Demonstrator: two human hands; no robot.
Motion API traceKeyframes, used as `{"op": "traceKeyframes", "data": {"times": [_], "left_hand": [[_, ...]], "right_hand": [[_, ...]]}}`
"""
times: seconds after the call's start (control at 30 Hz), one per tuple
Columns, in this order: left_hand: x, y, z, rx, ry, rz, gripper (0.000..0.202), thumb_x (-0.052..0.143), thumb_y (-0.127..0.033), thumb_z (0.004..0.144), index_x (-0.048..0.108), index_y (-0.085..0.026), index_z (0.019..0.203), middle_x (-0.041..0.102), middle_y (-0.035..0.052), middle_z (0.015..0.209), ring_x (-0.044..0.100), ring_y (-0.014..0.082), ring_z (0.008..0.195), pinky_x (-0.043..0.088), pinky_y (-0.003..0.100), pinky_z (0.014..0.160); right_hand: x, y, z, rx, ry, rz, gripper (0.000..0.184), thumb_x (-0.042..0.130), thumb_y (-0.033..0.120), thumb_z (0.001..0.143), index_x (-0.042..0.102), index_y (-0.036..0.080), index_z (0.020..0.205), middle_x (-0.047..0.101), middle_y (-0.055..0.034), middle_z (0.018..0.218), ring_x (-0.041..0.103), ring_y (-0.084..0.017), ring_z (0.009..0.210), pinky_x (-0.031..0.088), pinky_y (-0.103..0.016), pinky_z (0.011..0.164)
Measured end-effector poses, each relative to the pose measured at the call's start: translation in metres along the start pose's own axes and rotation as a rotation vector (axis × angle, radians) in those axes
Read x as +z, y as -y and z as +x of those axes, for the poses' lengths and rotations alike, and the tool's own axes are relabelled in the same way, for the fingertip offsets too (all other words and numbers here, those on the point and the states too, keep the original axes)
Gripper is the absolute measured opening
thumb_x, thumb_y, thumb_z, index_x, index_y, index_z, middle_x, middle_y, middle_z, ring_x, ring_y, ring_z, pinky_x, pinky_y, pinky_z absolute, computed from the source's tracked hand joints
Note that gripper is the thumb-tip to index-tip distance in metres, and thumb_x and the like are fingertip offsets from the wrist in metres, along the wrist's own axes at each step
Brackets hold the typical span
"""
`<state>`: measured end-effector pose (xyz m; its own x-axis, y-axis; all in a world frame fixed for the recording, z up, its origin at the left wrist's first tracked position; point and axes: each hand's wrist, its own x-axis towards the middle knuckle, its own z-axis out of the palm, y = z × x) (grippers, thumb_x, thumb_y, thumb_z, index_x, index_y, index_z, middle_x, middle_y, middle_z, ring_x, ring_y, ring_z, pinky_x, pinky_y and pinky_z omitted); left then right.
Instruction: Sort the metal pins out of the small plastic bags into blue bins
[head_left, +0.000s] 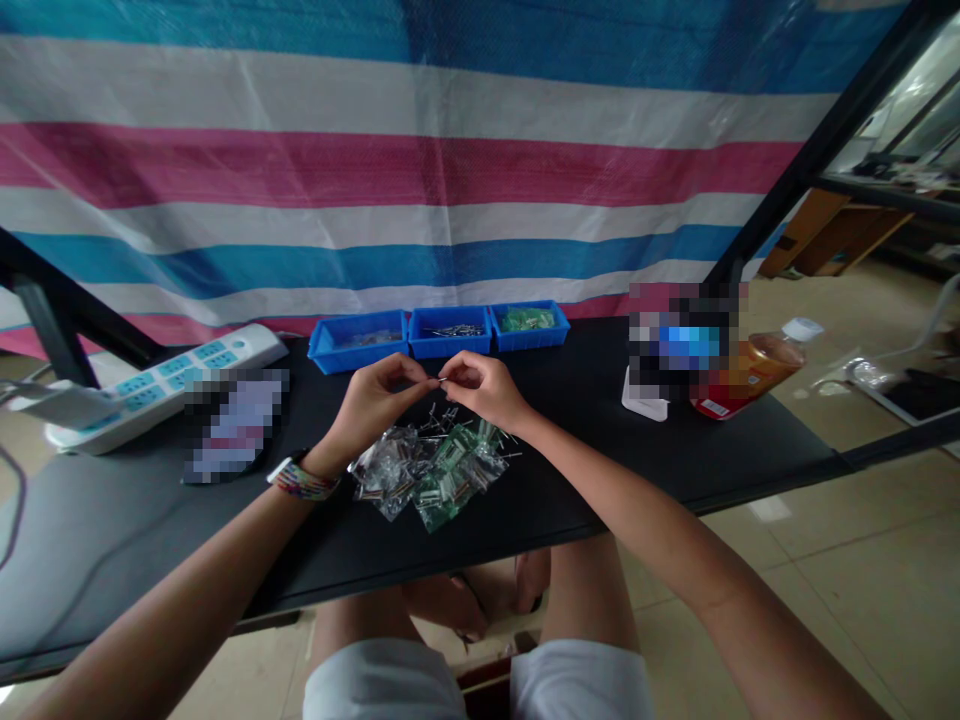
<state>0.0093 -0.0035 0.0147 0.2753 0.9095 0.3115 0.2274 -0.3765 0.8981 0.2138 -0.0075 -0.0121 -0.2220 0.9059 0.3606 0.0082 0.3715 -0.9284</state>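
My left hand (382, 400) and my right hand (484, 388) meet fingertip to fingertip above the black table. Both are closed in a pinch around a small shiny metal piece (442, 380), too small to identify further. Just below them, loose thin silver metal pins (442, 420) lie scattered. Against these rests a heap of small plastic packets: clear ones (390, 470) on the left and green-tinted ones (454, 480) on the right, with metal parts showing inside.
Behind my hands stand three blue bins in a row: the left bin (319, 345) with greyish contents, the middle bin (450, 346) with silver pins, the right bin (529, 338) with green packets. A white power strip (195, 370) lies left; a drink bottle (757, 370) lies tilted right.
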Motion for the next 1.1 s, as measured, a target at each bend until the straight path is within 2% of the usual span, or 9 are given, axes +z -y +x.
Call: {"op": "traceKeyframes", "data": {"times": [0.2, 0.4, 0.5, 0.6, 0.7, 0.87, 0.97, 1.1], "left_hand": [[-0.001, -0.003, 0.0, 0.04, 0.05, 0.001, 0.039, 0.088, -0.053, 0.083, 0.07, -0.018, 0.087, 0.074, 0.0042, 0.085, 0.071, 0.0194, 0.081, 0.058, 0.034, 0.079], [-0.003, -0.004, 0.0, 0.061, 0.058, 0.056, 0.036, 0.083, -0.053, 0.087, 0.073, -0.018, 0.091, 0.076, 0.0062, 0.089, 0.071, 0.0208, 0.084, 0.058, 0.033, 0.081], [-0.004, -0.002, 0.001, 0.072, 0.044, 0.087, 0.034, 0.079, -0.052, 0.09, 0.075, -0.018, 0.092, 0.078, 0.007, 0.091, 0.072, 0.0215, 0.087, 0.056, 0.033, 0.082], [-0.005, 0.001, 0.001, 0.068, 0.026, 0.117, 0.034, 0.075, -0.051, 0.093, 0.075, -0.017, 0.092, 0.077, 0.0055, 0.087, 0.069, 0.0194, 0.081, 0.052, 0.029, 0.075], [-0.006, 0.004, 0.001, 0.061, 0.015, 0.146, 0.037, 0.072, -0.052, 0.096, 0.074, -0.017, 0.085, 0.074, 0.0038, 0.079, 0.063, 0.0166, 0.071, 0.046, 0.027, 0.066], [-0.006, 0.006, 0.003, 0.059, -0.003, 0.18, 0.04, 0.069, -0.053, 0.096, 0.073, -0.017, 0.078, 0.072, 0.004, 0.072, 0.06, 0.0159, 0.065, 0.042, 0.027, 0.062], [-0.005, 0.003, 0.002, 0.04, 0.005, 0.181, 0.041, 0.066, -0.052, 0.098, 0.072, -0.017, 0.076, 0.071, 0.0042, 0.07, 0.06, 0.016, 0.064, 0.042, 0.027, 0.061], [-0.005, -0.002, 0.001, 0.067, 0.023, 0.153, 0.039, 0.065, -0.05, 0.1, 0.07, -0.017, 0.079, 0.07, 0.0039, 0.073, 0.061, 0.0166, 0.068, 0.044, 0.028, 0.064]], "right_hand": [[-0.004, 0.002, 0.0, 0.012, -0.002, -0.006, 0.014, 0.077, 0.034, 0.086, 0.072, 0.022, 0.089, 0.07, -0.0013, 0.082, 0.068, -0.017, 0.075, 0.057, -0.027, 0.064], [-0.009, 0.006, 0.003, 0.089, -0.071, 0.042, 0.035, 0.081, 0.054, 0.085, 0.07, 0.021, 0.08, 0.069, -0.0001, 0.076, 0.066, -0.014, 0.065, 0.054, -0.024, 0.056], [-0.01, 0.005, 0.004, 0.1, -0.062, 0.031, 0.04, 0.08, 0.058, 0.086, 0.069, 0.02, 0.078, 0.071, -0.0005, 0.076, 0.065, -0.012, 0.062, 0.053, -0.023, 0.056], [-0.01, 0.004, 0.003, 0.093, -0.062, 0.049, 0.037, 0.08, 0.055, 0.086, 0.071, 0.019, 0.084, 0.072, -0.0005, 0.078, 0.066, -0.012, 0.06, 0.053, -0.023, 0.056], [-0.009, 0.002, 0.004, 0.09, -0.075, 0.111, 0.033, 0.085, 0.047, 0.08, 0.071, 0.02, 0.093, 0.07, 0.0006, 0.083, 0.067, -0.012, 0.061, 0.054, -0.023, 0.055], [-0.008, 0.002, 0.005, 0.055, -0.059, 0.13, 0.026, 0.083, 0.038, 0.078, 0.068, 0.02, 0.089, 0.068, 0.0012, 0.079, 0.068, -0.013, 0.063, 0.057, -0.024, 0.057], [-0.009, 0.002, 0.004, 0.082, -0.048, 0.129, 0.025, 0.081, 0.039, 0.08, 0.068, 0.02, 0.089, 0.067, 0.0014, 0.076, 0.067, -0.013, 0.062, 0.056, -0.023, 0.053], [-0.009, 0.001, 0.004, 0.11, -0.048, 0.14, 0.035, 0.086, 0.048, 0.078, 0.069, 0.019, 0.087, 0.067, 0.0015, 0.075, 0.066, -0.013, 0.059, 0.055, -0.022, 0.05]]}}
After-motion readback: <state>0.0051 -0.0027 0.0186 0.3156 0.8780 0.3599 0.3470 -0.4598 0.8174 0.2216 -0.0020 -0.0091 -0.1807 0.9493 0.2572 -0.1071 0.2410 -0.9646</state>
